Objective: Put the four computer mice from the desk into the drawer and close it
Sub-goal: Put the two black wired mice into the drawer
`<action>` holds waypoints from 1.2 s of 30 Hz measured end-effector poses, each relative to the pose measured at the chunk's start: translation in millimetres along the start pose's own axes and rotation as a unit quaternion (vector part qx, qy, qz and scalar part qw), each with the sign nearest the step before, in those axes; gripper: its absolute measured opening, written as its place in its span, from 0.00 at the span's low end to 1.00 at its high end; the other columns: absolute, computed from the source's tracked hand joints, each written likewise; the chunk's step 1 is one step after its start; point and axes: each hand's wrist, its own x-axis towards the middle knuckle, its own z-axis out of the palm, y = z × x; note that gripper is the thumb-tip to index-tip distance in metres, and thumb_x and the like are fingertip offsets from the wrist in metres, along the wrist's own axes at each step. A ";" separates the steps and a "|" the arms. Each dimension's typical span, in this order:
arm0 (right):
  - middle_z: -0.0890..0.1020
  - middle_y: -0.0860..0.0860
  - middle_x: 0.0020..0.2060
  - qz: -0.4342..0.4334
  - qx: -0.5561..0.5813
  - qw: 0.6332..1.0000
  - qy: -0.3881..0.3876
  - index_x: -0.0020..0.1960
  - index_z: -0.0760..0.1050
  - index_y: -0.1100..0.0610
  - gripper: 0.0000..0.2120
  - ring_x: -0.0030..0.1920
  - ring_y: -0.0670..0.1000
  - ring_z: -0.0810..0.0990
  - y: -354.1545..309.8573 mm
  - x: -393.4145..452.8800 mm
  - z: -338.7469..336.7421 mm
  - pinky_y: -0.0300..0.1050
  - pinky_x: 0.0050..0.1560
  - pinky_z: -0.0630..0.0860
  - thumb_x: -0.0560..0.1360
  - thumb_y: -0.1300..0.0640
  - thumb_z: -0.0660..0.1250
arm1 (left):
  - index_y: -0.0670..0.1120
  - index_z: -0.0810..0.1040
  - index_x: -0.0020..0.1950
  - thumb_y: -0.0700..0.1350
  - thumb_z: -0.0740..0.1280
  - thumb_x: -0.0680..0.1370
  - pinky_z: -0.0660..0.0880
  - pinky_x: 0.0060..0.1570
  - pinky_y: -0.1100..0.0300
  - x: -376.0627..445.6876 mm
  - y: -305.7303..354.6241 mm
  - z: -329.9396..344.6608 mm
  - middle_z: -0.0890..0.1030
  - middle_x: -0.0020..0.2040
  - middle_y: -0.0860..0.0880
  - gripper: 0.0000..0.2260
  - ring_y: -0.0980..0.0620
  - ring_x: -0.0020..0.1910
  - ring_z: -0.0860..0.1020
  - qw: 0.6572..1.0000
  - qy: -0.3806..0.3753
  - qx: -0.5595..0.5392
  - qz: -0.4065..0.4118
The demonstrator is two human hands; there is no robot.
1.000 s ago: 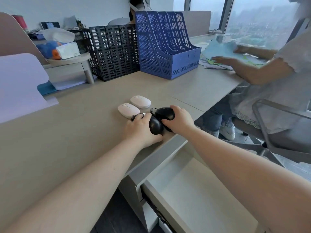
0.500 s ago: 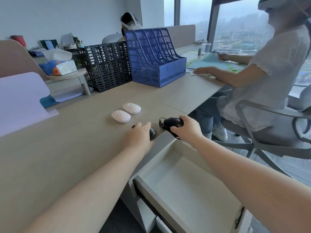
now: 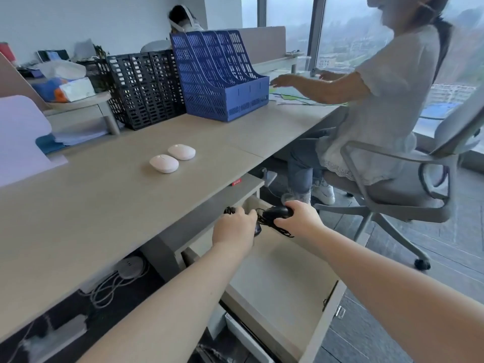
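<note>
Two white mice lie side by side on the desk (image 3: 86,205): one nearer (image 3: 164,163), one farther (image 3: 181,151). Below the desk edge the drawer (image 3: 282,279) stands pulled out, its pale floor bare. My right hand (image 3: 298,218) is shut on a black wired mouse (image 3: 277,212) over the drawer's back part, its cable dangling in loops. My left hand (image 3: 234,227) is shut on a second black mouse (image 3: 258,228), mostly hidden under my fingers, with a bit of its cable showing at the knuckles.
A blue file rack (image 3: 220,77) and a black file rack (image 3: 142,87) stand at the back of the desk. A person sits on a grey office chair (image 3: 408,184) right of the drawer. Cables and a power strip (image 3: 112,279) lie under the desk.
Both hands have carried the black mice off the desk top and down over the open drawer. The view has tilted down and back, showing more of the drawer.
</note>
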 end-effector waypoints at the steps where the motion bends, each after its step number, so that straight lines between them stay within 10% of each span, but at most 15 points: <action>1: 0.81 0.55 0.41 0.004 -0.001 1.000 -0.007 0.48 0.78 0.59 0.12 0.36 0.50 0.76 4.8 2.0 3.1 0.41 0.33 0.74 0.67 0.55 0.69 | 0.47 0.67 0.66 0.42 0.68 0.75 0.68 0.38 0.55 0.7 1.4 8.0 0.74 0.59 0.43 0.21 0.39 0.53 0.77 1.000 -0.010 -0.002 -0.004; 18: 0.77 0.57 0.60 0.020 -0.045 0.993 -0.106 0.67 0.68 0.56 0.29 0.62 0.57 0.73 69.2 53.1 103.8 0.51 0.60 0.74 0.69 0.51 0.70 | 0.44 0.57 0.75 0.38 0.65 0.75 0.75 0.44 0.52 25.5 4.4 129.6 0.67 0.67 0.39 0.30 0.38 0.52 0.76 0.988 -0.154 0.004 -0.013; 36: 0.72 0.54 0.64 -0.034 -0.062 0.989 -0.127 0.71 0.62 0.49 0.33 0.64 0.58 0.72 65.8 49.1 135.5 0.52 0.61 0.74 0.70 0.47 0.71 | 0.44 0.61 0.72 0.59 0.69 0.73 0.72 0.40 0.57 26.0 4.5 132.1 0.66 0.67 0.39 0.34 0.42 0.53 0.79 0.978 -0.199 -0.021 -0.055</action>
